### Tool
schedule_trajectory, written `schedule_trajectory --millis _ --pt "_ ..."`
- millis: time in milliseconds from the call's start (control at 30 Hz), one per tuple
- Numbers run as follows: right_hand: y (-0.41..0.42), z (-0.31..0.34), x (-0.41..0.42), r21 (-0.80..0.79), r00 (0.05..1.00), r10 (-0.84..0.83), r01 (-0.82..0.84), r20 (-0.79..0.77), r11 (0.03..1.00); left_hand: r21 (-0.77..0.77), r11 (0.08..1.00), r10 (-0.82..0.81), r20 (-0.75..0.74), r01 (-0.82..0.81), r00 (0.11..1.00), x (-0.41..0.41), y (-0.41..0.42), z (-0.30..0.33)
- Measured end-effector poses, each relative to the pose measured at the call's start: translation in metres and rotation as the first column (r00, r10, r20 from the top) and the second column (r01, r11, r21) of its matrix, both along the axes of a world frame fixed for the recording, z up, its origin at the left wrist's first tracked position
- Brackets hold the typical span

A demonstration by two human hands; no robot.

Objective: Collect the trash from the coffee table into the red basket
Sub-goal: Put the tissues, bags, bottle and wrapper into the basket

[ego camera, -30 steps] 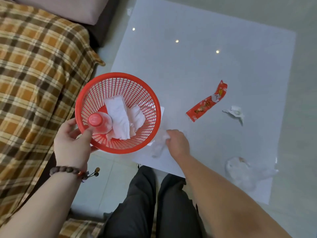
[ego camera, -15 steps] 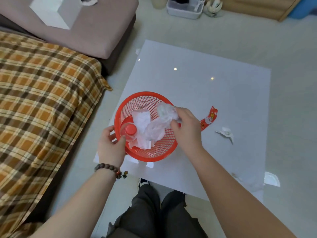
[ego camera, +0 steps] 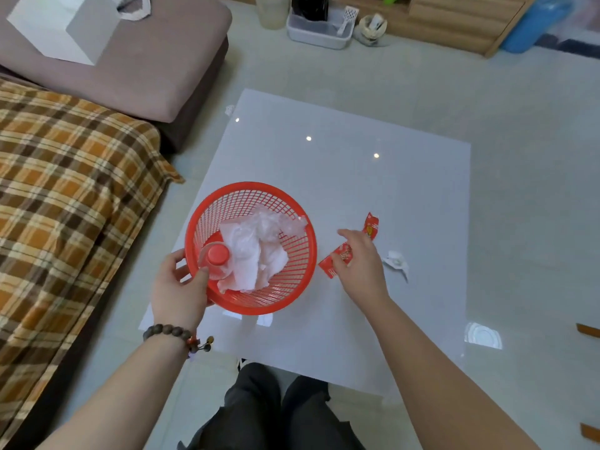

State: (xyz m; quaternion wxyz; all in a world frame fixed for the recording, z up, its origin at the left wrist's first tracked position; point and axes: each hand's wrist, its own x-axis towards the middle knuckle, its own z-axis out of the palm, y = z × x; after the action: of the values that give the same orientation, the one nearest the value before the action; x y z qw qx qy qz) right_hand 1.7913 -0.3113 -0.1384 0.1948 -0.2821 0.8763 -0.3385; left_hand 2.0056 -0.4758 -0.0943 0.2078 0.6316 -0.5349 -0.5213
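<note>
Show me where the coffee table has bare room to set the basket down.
The far half of the coffee table, beyond the red basket and the red wrapper, is bare. So is the near right corner. It is crowded around the right hand, wrapper and small white scrap.

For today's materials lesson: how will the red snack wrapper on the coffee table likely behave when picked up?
The red snack wrapper looks thin and creased, so it will probably flop and feel very light. Its glossy film may slip on the smooth coffee table, so a pinching grip by the right hand suits.
</note>
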Motion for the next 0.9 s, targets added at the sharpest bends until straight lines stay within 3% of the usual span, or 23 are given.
schedule_trajectory --millis 133,400,900 --pt "0.032 -0.065 -0.033 0.308 0.997 0.029 -0.049 0.070 0.950 -0.034 0.999 0.010 -0.014 -0.010 1.000 -0.008 -0.007 -0.013" --pt "0.012 -0.158 -0.084 0.499 0.949 0.306 -0.226 -0.083 0.836 -0.098 0.995 0.032 0.020 -0.030 0.999 -0.008 0.002 -0.039" --pt "0.033 -0.182 -0.074 0.450 0.978 0.197 -0.148 -0.063 0.881 -0.063 0.995 0.074 0.014 -0.073 0.997 -0.023 0.002 -0.046"
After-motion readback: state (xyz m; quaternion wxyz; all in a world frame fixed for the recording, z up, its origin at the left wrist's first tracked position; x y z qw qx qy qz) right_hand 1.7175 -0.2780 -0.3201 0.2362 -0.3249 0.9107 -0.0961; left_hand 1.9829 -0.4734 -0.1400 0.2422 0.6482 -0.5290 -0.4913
